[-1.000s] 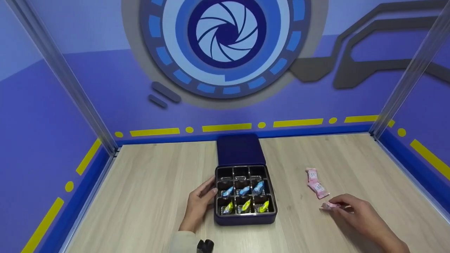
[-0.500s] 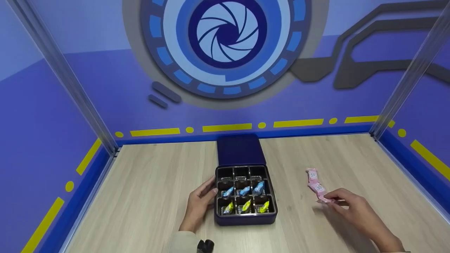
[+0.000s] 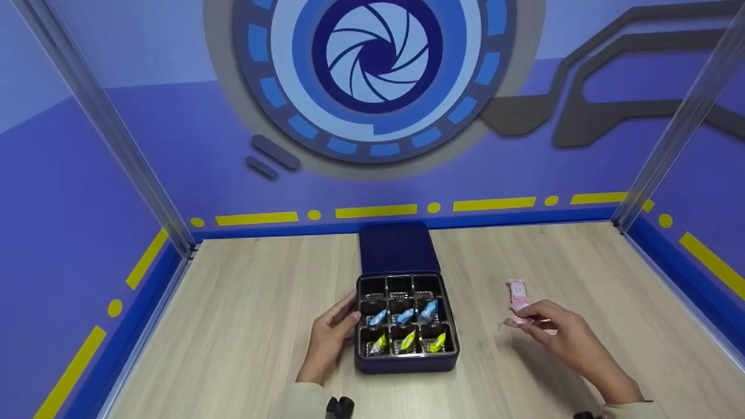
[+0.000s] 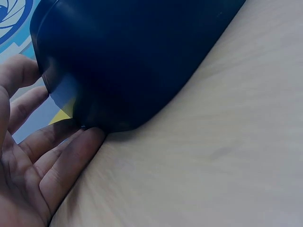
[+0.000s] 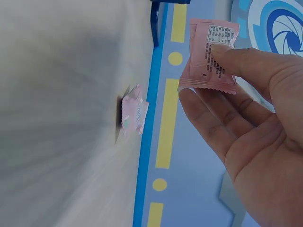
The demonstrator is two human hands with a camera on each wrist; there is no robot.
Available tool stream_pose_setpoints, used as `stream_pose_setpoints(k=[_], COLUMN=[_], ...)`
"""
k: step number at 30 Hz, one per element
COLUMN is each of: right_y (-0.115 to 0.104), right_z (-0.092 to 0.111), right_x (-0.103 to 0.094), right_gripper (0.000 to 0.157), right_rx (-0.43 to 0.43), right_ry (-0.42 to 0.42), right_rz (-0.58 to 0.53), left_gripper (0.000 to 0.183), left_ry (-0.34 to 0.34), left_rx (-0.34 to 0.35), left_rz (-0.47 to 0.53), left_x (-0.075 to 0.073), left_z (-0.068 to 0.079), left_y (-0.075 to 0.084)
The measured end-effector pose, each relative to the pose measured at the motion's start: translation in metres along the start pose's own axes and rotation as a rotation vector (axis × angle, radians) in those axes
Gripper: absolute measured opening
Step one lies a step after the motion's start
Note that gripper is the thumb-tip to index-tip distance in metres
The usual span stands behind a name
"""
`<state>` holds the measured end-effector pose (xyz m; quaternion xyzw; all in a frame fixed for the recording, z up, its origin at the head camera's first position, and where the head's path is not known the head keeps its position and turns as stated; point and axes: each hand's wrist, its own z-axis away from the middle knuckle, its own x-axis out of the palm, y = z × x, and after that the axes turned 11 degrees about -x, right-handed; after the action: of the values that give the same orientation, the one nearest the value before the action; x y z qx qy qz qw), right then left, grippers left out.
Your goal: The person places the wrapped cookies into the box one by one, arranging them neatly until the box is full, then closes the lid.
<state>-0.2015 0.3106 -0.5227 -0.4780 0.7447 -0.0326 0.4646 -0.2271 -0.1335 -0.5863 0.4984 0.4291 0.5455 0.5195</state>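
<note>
My right hand (image 3: 573, 340) pinches a pink wrapped candy (image 5: 211, 56) between thumb and fingers, held above the table in the right wrist view. Pink wrapped candies (image 3: 517, 289) lie just beyond that hand, partly hidden by it. To the left stands a dark blue tin box (image 3: 405, 364) with a black divided tray. Blue wrapped candies (image 3: 404, 316) sit in its middle row and yellow-green candies (image 3: 407, 341) in its front row; no candy shows in the back row. My left hand (image 3: 329, 340) rests against the box's left side, its fingers extended along the wall (image 4: 128, 71).
The box's lid (image 3: 397, 249) lies back behind it, close to the blue printed wall (image 3: 291, 186). Side walls with metal corner posts (image 3: 134, 151) flank the wooden table (image 3: 262, 291).
My right hand has lifted the pink candy and carried it left and farther back, over the other pink candies. The left hand and the box have stayed put.
</note>
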Motion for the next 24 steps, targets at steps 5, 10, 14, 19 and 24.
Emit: stream_pose_setpoints(k=[5, 10, 14, 19, 24], right_y=[-0.003, -0.006, -0.007, -0.008, -0.009], right_z=[-0.008, -0.017, -0.023, -0.030, -0.038], right_x=[0.006, 0.011, 0.015, 0.019, 0.023], right_gripper=[0.033, 0.033, 0.032, 0.030, 0.027], right_rx=[-0.046, -0.045, -0.075, -0.087, -0.072], right_ry=[0.003, -0.009, -0.008, -0.015, -0.038], right_rz=[-0.031, -0.027, -0.028, -0.068, -0.098], left_gripper=[0.054, 0.053, 0.053, 0.054, 0.053], left_ry=[-0.009, -0.006, 0.006, 0.001, 0.010], left_rx=[-0.013, -0.021, -0.009, -0.007, -0.015], left_rz=[0.038, 0.050, 0.036, 0.035, 0.023], left_x=[0.000, 0.001, 0.001, 0.001, 0.001], left_z=[0.002, 0.001, 0.001, 0.001, 0.001], left_y=[0.000, 0.000, 0.000, 0.000, 0.000])
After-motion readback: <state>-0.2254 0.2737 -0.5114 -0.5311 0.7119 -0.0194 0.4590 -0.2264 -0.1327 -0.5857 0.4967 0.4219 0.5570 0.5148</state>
